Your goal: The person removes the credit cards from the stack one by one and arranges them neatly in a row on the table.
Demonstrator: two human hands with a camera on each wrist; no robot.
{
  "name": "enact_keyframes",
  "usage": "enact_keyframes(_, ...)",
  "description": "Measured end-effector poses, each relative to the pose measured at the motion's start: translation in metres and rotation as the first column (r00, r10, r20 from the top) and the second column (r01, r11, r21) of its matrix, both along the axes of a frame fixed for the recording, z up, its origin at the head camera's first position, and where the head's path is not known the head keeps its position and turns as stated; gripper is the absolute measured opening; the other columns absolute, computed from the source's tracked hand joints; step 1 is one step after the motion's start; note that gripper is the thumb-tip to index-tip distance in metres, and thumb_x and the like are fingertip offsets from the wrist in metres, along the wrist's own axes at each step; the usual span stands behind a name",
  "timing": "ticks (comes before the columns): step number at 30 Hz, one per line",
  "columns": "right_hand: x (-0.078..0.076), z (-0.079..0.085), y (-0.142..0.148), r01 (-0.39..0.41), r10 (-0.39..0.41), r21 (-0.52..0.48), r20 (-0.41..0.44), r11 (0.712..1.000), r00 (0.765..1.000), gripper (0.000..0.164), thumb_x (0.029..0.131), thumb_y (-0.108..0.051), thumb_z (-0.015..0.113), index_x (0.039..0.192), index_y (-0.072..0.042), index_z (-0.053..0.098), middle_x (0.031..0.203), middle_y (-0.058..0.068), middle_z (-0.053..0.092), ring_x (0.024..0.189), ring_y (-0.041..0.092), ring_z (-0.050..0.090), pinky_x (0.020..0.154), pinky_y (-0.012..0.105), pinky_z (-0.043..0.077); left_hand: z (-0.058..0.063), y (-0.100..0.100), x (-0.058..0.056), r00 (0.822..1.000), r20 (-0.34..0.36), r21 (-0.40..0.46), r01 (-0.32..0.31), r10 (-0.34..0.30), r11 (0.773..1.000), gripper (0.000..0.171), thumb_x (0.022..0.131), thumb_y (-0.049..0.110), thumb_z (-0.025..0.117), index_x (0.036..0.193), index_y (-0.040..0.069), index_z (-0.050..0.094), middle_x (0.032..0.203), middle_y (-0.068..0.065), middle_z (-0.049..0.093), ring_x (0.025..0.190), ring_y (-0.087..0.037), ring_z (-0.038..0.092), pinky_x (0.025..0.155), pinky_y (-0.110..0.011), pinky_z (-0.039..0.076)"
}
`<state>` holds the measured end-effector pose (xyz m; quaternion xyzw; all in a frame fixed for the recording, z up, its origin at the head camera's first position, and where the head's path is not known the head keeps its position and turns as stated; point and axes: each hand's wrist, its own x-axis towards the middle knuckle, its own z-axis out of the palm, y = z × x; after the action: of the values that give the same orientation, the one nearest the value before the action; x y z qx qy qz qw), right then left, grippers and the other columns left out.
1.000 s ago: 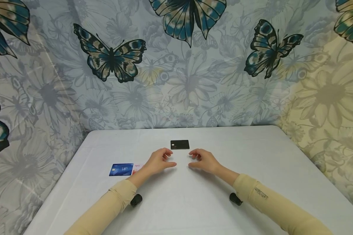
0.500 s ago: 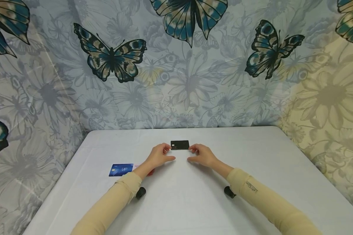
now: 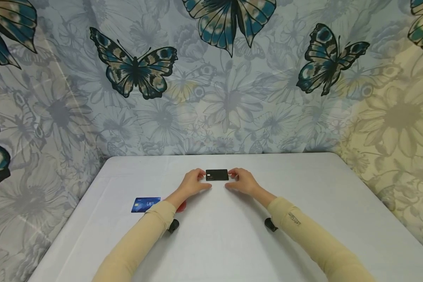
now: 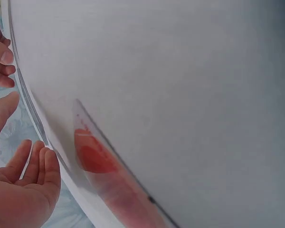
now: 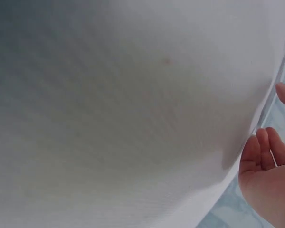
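A black card (image 3: 217, 175) with a small chip lies flat near the far side of the white table, between both hands in the head view. My left hand (image 3: 193, 183) is at its left end, fingers loosely bent and thumb apart, fingertips right by the edge. Mirroring it, my right hand (image 3: 244, 181) has its fingertips close to the card's right edge. Neither hand grips it. The left wrist view shows the left hand (image 4: 31, 190) with its fingers spread from the thumb; the right wrist view shows the right hand (image 5: 268, 185) likewise relaxed. The black card is out of both wrist views.
A blue VIP card (image 3: 145, 205) lies to the left, partly behind the left sleeve. A red and pink card (image 3: 181, 206) shows beneath the left wrist, mostly hidden. Black wrist devices (image 3: 270, 224) hang under the cuffs. A butterfly-print cloth (image 3: 229, 98) stands behind the table (image 3: 218, 250).
Both hands have moved forward, from just short of the black card to either side of it. The left forearm now covers more of the red card. The cards have stayed in place.
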<state>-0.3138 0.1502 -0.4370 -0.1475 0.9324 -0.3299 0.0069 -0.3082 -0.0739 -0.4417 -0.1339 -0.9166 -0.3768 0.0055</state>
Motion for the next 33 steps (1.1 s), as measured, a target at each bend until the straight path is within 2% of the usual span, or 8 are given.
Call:
enact_keyframes(12, -0.013, -0.002, -0.001, -0.001, 0.003, 0.033, -0.037, 0.999, 0.999, 0.051, 0.074, -0.023, 0.077, 0.114, 0.001, 0.058, 0.099, 0.011, 0.059, 0.086, 0.023, 0.051, 0.079, 0.037, 0.042, 0.010, 0.007, -0.012, 0.999, 0.025, -0.034, -0.027, 0.027, 0.999, 0.048, 0.075, 0.022, 0.077, 0.112, 0.000, 0.057, 0.101, -0.012, 0.057, 0.095, -0.024, 0.051, 0.085, -0.035, 0.042)
enact_keyframes(21, -0.021, -0.005, -0.001, 0.016, -0.013, 0.062, -0.049, 0.998, 0.999, 0.052, 0.074, -0.027, 0.076, 0.115, -0.001, 0.059, 0.101, 0.011, 0.058, 0.092, 0.026, 0.050, 0.085, 0.040, 0.040, 0.010, 0.010, -0.017, 0.998, 0.049, -0.098, -0.033, 0.038, 0.995, 0.050, 0.076, 0.026, 0.076, 0.114, 0.001, 0.056, 0.104, -0.012, 0.056, 0.100, -0.026, 0.050, 0.088, -0.036, 0.041)
enact_keyframes(30, -0.026, -0.007, -0.002, 0.002, 0.000, 0.115, -0.017, 0.993, 1.000, 0.055, 0.076, -0.030, 0.074, 0.120, -0.002, 0.056, 0.106, 0.012, 0.057, 0.104, 0.032, 0.046, 0.091, 0.044, 0.037, 0.004, 0.012, -0.027, 0.996, 0.086, -0.140, -0.027, 0.039, 0.990, 0.056, 0.071, 0.033, 0.078, 0.113, 0.002, 0.058, 0.102, -0.011, 0.055, 0.100, -0.027, 0.047, 0.088, -0.037, 0.040)
enact_keyframes(31, -0.027, -0.006, -0.002, -0.002, 0.004, 0.122, -0.014, 0.993, 1.000, 0.055, 0.076, -0.031, 0.073, 0.120, -0.002, 0.056, 0.106, 0.012, 0.057, 0.104, 0.032, 0.046, 0.091, 0.044, 0.036, -0.005, 0.010, -0.035, 0.998, 0.057, -0.136, -0.014, 0.022, 0.991, 0.057, 0.071, 0.039, 0.078, 0.112, 0.003, 0.059, 0.100, -0.009, 0.055, 0.097, -0.025, 0.047, 0.085, -0.035, 0.040)
enact_keyframes(33, -0.027, -0.005, -0.001, -0.012, 0.014, 0.132, -0.012, 0.991, 1.000, 0.056, 0.077, -0.031, 0.073, 0.121, -0.002, 0.056, 0.106, 0.012, 0.056, 0.104, 0.032, 0.046, 0.091, 0.045, 0.036, -0.007, 0.009, -0.038, 0.998, 0.060, -0.149, -0.006, 0.015, 0.989, 0.059, 0.070, 0.041, 0.078, 0.112, 0.004, 0.059, 0.099, -0.008, 0.055, 0.097, -0.025, 0.046, 0.085, -0.034, 0.040)
